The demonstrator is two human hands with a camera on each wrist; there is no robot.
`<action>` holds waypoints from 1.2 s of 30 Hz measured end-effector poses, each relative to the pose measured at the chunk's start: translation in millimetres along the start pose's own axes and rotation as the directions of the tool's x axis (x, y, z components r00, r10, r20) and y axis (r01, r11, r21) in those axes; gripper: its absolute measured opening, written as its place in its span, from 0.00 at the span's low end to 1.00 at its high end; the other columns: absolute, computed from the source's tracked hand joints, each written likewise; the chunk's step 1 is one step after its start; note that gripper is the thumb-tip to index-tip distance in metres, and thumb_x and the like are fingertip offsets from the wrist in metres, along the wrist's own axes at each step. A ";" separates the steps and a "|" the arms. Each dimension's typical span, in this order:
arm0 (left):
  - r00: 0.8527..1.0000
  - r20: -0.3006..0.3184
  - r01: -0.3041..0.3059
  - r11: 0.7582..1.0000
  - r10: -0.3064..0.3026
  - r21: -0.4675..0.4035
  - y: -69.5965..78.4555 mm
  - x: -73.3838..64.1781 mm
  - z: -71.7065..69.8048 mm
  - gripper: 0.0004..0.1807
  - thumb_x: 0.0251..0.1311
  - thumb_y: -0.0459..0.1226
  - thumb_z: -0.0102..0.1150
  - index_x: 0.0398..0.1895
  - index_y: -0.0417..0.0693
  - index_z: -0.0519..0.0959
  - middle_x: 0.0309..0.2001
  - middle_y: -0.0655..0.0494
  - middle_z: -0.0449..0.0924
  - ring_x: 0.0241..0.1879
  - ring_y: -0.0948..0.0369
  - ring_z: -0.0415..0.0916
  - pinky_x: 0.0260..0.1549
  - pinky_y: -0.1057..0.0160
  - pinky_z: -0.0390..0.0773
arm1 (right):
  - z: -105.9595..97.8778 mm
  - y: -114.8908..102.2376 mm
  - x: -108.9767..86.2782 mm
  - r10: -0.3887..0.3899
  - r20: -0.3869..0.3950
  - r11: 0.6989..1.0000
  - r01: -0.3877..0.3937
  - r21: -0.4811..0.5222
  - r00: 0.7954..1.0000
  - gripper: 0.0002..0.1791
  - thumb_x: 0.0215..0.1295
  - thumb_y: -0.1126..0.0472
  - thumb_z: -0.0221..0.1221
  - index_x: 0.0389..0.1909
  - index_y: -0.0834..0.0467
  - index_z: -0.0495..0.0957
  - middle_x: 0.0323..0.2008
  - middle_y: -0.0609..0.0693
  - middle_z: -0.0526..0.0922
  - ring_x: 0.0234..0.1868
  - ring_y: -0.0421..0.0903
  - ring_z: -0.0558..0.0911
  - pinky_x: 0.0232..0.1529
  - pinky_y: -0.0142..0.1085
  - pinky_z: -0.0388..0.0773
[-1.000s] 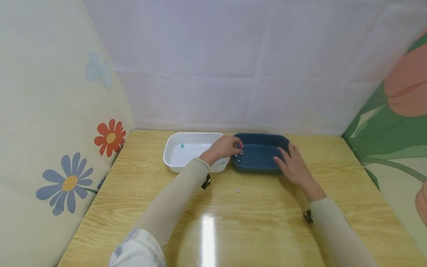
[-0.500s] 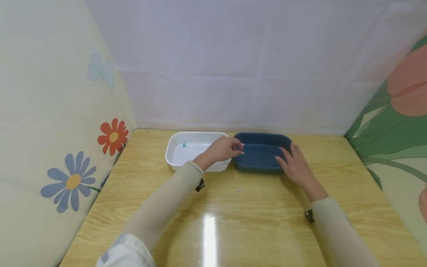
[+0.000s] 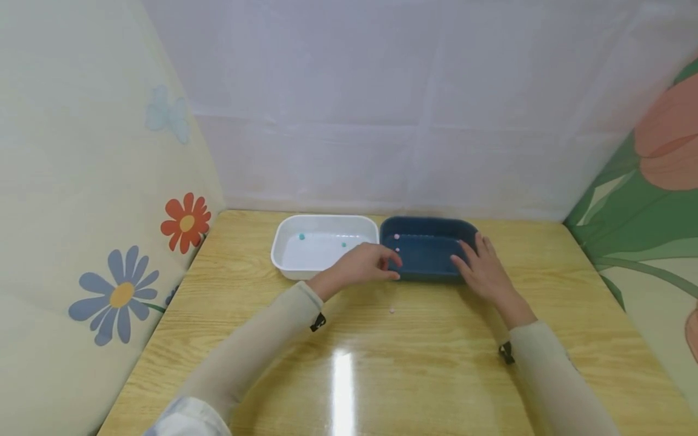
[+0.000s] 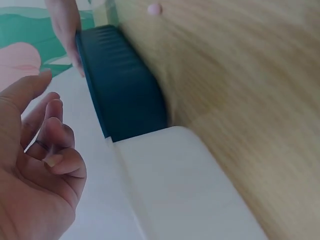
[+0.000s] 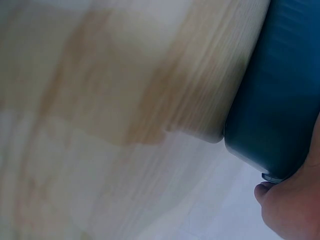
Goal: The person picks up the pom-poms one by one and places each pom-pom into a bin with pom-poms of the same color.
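Note:
My left hand (image 3: 362, 264) hovers over the front corner where the white tray (image 3: 294, 274) and dark blue tray (image 3: 431, 277) meet. Its fingers curl loosely, thumb apart, and nothing shows between them in the left wrist view. Two small pink balls (image 3: 397, 237) lie at the blue tray's left side; the hand covers part of that side. My right hand (image 3: 485, 272) rests across the blue tray's right rim, fingers spread and mostly straight. Small teal balls (image 3: 302, 237) lie in the white tray. One pink ball (image 4: 155, 9) is on the table before the blue tray.
Both trays stand side by side on a wood-grain table (image 3: 425, 363), near a white cloth backdrop (image 3: 327, 151). Flower-printed panels flank the table on the left (image 3: 82, 212) and right. Light glares off the table's front middle.
My left hand has drawn back toward the front edge of the trays, uncovering pink balls in the blue tray and a teal ball in the white one. My right hand stays on the rim.

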State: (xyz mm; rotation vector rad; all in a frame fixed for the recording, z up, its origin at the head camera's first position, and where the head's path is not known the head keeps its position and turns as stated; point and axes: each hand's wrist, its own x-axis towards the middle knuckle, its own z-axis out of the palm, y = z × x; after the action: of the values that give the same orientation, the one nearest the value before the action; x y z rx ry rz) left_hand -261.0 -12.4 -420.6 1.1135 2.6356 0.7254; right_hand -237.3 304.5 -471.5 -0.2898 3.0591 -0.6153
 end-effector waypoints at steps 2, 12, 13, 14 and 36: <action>1.000 0.012 0.003 1.000 -0.002 -0.024 1.3 -5.2 1.9 0.18 0.64 0.47 0.68 0.54 0.53 0.85 0.25 0.66 0.78 0.25 0.66 0.73 0.29 0.66 0.74 | -0.1 -0.6 -0.7 -0.001 0.000 1.000 0.001 -0.001 1.000 0.42 0.81 0.37 0.35 0.79 0.65 0.52 0.78 0.73 0.33 0.78 0.73 0.37 0.73 0.68 0.42; 0.999 0.048 -0.017 0.998 0.020 -0.055 -2.2 -24.4 24.0 0.24 0.64 0.49 0.68 0.61 0.54 0.82 0.40 0.55 0.80 0.32 0.63 0.71 0.31 0.65 0.73 | 0.3 1.4 -1.5 0.006 0.010 1.000 -0.006 -0.003 1.000 0.42 0.80 0.36 0.34 0.79 0.65 0.51 0.78 0.73 0.32 0.78 0.72 0.36 0.73 0.68 0.41; 0.998 0.054 -0.014 0.998 0.017 -0.053 -2.1 -25.6 25.8 0.24 0.63 0.49 0.68 0.61 0.55 0.82 0.41 0.54 0.80 0.32 0.62 0.71 0.31 0.65 0.72 | 0.2 1.5 -1.5 0.007 0.011 1.000 -0.007 -0.007 1.000 0.42 0.80 0.36 0.34 0.79 0.65 0.51 0.78 0.73 0.32 0.78 0.72 0.36 0.73 0.68 0.41; 0.998 0.058 -0.010 0.999 0.013 -0.050 -2.1 -26.8 27.5 0.24 0.63 0.50 0.68 0.61 0.55 0.83 0.40 0.55 0.79 0.32 0.62 0.71 0.31 0.65 0.72 | 0.4 1.6 -1.3 0.007 0.010 1.000 -0.006 -0.007 1.000 0.43 0.80 0.36 0.34 0.79 0.65 0.51 0.78 0.73 0.32 0.78 0.72 0.36 0.73 0.68 0.41; 0.989 0.147 -0.009 0.998 -0.002 0.069 -9.3 -34.2 53.5 0.19 0.64 0.53 0.66 0.57 0.64 0.85 0.35 0.65 0.72 0.35 0.67 0.69 0.32 0.70 0.72 | 1.4 -1.2 -2.6 -0.007 -0.012 1.000 0.007 0.004 1.000 0.42 0.80 0.36 0.36 0.78 0.66 0.52 0.78 0.73 0.33 0.78 0.72 0.37 0.73 0.68 0.41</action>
State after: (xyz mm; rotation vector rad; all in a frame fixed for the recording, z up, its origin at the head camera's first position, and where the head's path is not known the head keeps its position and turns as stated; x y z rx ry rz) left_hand -224.0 -22.9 -472.0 1.1436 2.5530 0.5334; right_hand -234.4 303.4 -472.4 -0.2976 3.0686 -0.6261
